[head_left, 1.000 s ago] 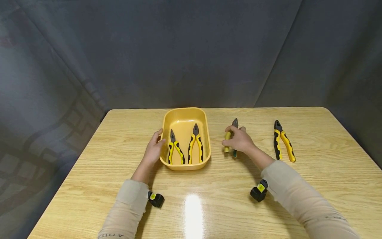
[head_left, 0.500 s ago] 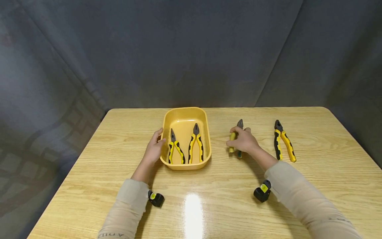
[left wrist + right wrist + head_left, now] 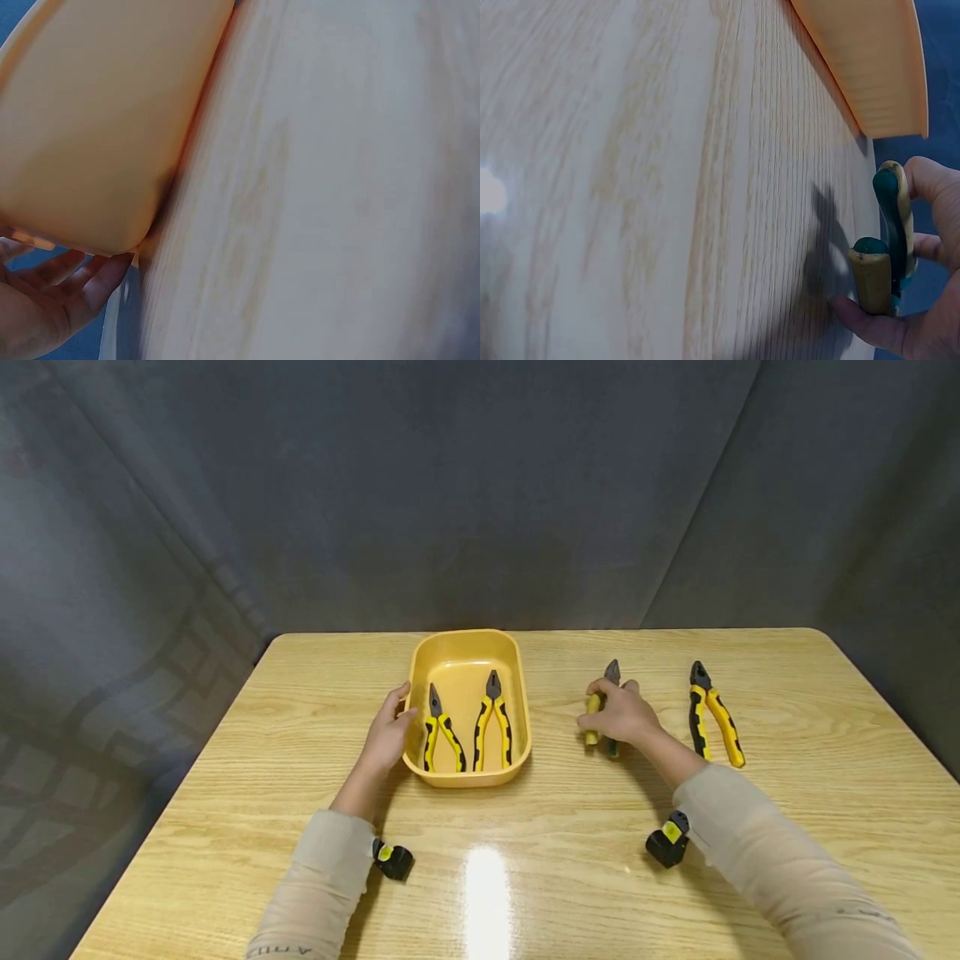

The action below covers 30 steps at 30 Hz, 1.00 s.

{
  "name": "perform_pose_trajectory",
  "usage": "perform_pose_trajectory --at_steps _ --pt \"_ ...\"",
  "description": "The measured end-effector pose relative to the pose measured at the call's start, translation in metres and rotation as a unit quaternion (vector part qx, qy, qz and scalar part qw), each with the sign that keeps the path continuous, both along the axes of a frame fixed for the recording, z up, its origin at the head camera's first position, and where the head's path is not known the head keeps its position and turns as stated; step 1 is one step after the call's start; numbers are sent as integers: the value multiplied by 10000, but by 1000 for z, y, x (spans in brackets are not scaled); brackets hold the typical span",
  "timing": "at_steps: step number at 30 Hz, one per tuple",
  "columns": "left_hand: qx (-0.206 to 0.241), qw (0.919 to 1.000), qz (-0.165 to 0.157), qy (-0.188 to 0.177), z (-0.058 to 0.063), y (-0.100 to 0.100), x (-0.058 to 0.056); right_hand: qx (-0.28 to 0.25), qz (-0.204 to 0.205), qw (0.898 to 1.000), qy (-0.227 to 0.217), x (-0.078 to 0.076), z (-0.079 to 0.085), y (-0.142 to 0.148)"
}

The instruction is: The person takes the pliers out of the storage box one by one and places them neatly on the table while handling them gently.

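Observation:
My left hand (image 3: 387, 731) rests against the left side of a yellow plastic bin (image 3: 527, 727), fingers and thumb touching its outer wall. The left wrist view shows those fingers (image 3: 97, 289) near the bin's lower corner. To the right of the bin, my right hand (image 3: 624, 714) holds a pair of pliers (image 3: 612, 672) with worn yellow and green handles, jaws facing away from me. In the right wrist view the thumb and fingers grip the two handles (image 3: 872, 281) from either side, while a shadow falls on the wood. The palm hides the pliers' middle from the head view.
Inside the bin lie needle-nose pliers (image 3: 435, 702) and larger pliers (image 3: 492, 687), both with yellow and black handles. Another yellow and black pair of pliers (image 3: 718, 714) lies on the wooden table (image 3: 555, 877) at right. A dark cloth (image 3: 480, 502) hangs behind.
My right hand has moved right with the green and yellow pliers, away from the bin and closer to the pliers on the table. The left hand and bin stay put.

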<state>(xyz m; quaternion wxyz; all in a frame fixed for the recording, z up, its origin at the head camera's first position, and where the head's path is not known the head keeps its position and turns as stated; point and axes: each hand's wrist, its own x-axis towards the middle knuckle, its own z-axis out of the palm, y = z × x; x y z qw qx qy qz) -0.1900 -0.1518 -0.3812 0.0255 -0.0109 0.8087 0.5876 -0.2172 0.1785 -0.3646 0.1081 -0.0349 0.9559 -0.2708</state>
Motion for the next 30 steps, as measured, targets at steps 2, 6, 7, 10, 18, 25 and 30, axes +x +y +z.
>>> perform_pose_trajectory --at_steps 2,6,7,10,18,25,30 --pt "5 10000 11 -15 0 0 0 69 8 10000 24 0 0 1" --pt "31 10000 23 -43 -1 0 0 160 13 9999 38 0 0 4" --pt "20 10000 21 -42 -1 0 0 175 17 9998 33 0 0 4" --pt "43 10000 9 -24 0 -1 0 195 37 9998 12 1 0 6" --pt "-46 10000 21 -6 0 0 1 420 -5 9991 11 0 1 13" --pt "-40 10000 19 15 1 0 1 556 54 9984 -61 1 2 18" --pt "-61 10000 8 35 1 0 1 628 117 9979 -128 1 3 23"
